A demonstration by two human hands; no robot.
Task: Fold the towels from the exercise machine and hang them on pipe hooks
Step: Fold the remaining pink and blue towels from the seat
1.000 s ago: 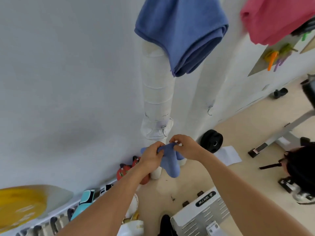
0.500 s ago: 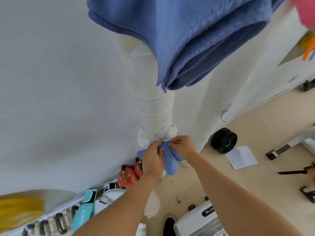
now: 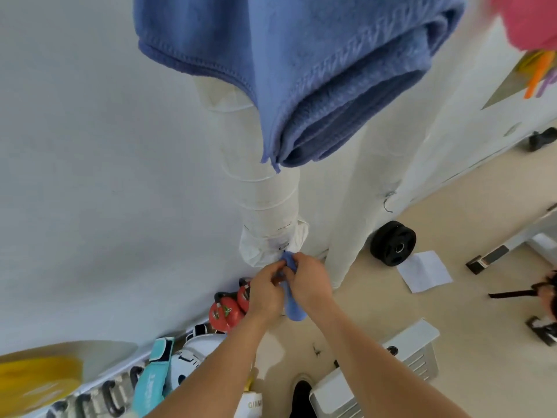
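The small blue towel [image 3: 291,303] shows only in part: the left hand [image 3: 265,294] and right hand [image 3: 310,282] cover its middle, so how it meets the white pipe [image 3: 265,203] cannot be told. The large blue towel [image 3: 301,64] runs off the top edge and hides the pipe above. The pink towel [image 3: 530,19] at the far right is blurred and cut by the corner. The yellow object [image 3: 33,384] at the near left is smeared beyond telling.
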